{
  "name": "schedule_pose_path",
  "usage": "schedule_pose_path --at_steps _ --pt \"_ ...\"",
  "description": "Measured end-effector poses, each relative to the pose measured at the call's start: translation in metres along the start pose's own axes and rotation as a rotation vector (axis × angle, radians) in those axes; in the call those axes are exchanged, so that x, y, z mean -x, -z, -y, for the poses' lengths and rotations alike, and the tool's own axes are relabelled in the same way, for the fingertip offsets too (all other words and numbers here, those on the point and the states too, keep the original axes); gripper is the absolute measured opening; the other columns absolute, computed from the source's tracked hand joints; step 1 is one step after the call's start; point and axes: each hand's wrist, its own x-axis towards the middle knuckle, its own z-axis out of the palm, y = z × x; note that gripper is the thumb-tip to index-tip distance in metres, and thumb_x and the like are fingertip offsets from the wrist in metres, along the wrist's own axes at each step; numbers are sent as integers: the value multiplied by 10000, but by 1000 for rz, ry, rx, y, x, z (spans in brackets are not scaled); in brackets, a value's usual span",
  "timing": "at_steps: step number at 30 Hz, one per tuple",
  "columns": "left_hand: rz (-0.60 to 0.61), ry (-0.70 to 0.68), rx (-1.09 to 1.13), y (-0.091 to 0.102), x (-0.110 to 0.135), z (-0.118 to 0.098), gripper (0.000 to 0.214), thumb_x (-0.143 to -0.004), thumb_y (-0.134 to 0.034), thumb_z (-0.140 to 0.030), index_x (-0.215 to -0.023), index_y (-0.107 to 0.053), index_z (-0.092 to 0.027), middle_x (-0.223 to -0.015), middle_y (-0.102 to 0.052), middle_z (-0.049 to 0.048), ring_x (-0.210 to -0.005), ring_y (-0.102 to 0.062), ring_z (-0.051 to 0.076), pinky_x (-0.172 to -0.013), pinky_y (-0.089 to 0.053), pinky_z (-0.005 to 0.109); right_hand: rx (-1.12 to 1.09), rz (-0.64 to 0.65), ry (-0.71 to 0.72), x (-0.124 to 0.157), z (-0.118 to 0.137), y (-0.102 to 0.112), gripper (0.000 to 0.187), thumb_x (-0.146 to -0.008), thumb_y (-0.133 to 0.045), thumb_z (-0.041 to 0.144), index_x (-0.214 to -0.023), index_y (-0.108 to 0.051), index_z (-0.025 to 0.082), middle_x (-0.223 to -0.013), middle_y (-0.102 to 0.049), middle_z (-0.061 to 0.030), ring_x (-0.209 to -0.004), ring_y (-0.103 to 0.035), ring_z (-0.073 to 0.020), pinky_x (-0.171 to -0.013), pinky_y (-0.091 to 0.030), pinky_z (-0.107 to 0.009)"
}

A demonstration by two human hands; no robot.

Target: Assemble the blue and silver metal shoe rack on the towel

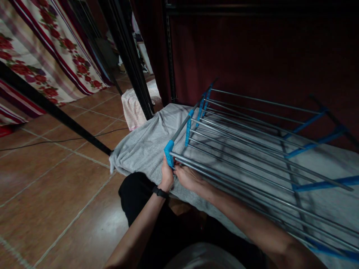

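Note:
A rack of grey metal rods [252, 149] with blue plastic connectors lies tilted over a grey cloth [143, 145]. My left hand [166, 175], with a black band at the wrist, is closed around the blue corner connector [169, 151] at the rack's near left end. My right hand [188, 177] lies just beside it, fingers curled against the ends of the lowest rods by that same corner. Fingertips of both hands are partly hidden behind the connector and rods.
The grey cloth covers a low surface reaching to the right. A black metal frame post [131, 63] and a slanted black bar [56, 112] stand to the left. Brown floor tiles [56, 194], a floral curtain [47, 48], a pink-white cloth bundle [134, 106] and a dark red curtain [266, 56] surround.

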Motion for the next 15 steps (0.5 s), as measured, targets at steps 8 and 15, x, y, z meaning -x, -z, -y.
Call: schedule_pose_path --at_steps 8,15 --pt "158 101 -17 10 -7 -4 329 -814 -635 -483 -652 -612 -198 -599 -590 -10 -590 -550 153 -629 -486 277 -83 6 30 2 -2 1 385 -1034 -362 359 -1286 -562 147 -1171 -694 -141 -1049 -677 -246 -883 -509 -333" --pt "301 138 6 18 -10 -16 423 -850 -569 -559 -665 -631 -184 -622 -633 31 -634 -638 193 -641 -523 299 -129 -219 215 78 -17 15 480 -1008 -284 149 -1466 -423 173 -1524 -430 -88 -1390 -411 -151 -1152 -340 -295"
